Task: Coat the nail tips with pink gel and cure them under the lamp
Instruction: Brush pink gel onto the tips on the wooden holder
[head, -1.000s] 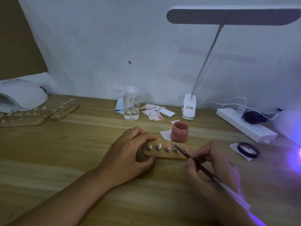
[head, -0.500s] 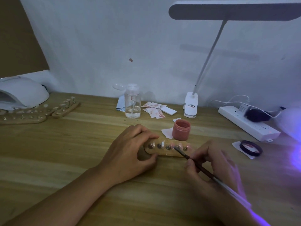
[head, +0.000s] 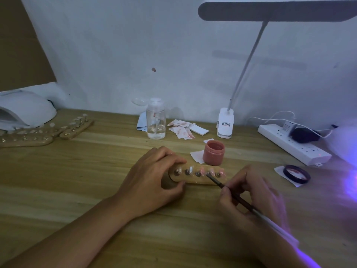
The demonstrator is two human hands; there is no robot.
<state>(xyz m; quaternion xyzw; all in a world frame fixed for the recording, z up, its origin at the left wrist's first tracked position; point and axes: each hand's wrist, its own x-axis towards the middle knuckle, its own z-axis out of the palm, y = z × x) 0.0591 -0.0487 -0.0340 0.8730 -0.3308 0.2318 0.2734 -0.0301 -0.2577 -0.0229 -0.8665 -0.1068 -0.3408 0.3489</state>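
The wooden worktop (head: 77, 180) carries everything, and the wooden holder (head: 195, 179) with the nail tips lies flat near its middle.

Behind the holder and to its right stands a white desk lamp (head: 226, 122), with its long head high above. Far to the left of the holder, at the wall, sits a white dome-shaped curing lamp (head: 25, 111). Far to the right of the holder lies a white power strip (head: 293, 146).

The left hand (head: 152, 178) covers the left end of the holder. Its grip pinches the holder, with the fingers curled over the far edge and the thumb against the near edge. The right hand (head: 251, 192) rests just to the right of the holder and nearer to the person. Its grip pinches a thin brush (head: 231, 195).

Behind the holder, well apart, stands a clear bottle (head: 155, 120). The open pink gel jar (head: 213, 152) stands just behind the right part of the holder. To the right of the holder, a black lid (head: 296, 173) lies on a white paper.

The brush tip touches the holder at the fourth of the five nail tips (head: 210, 171) from the left. The tips on the right side look pink; those on the left look pale.
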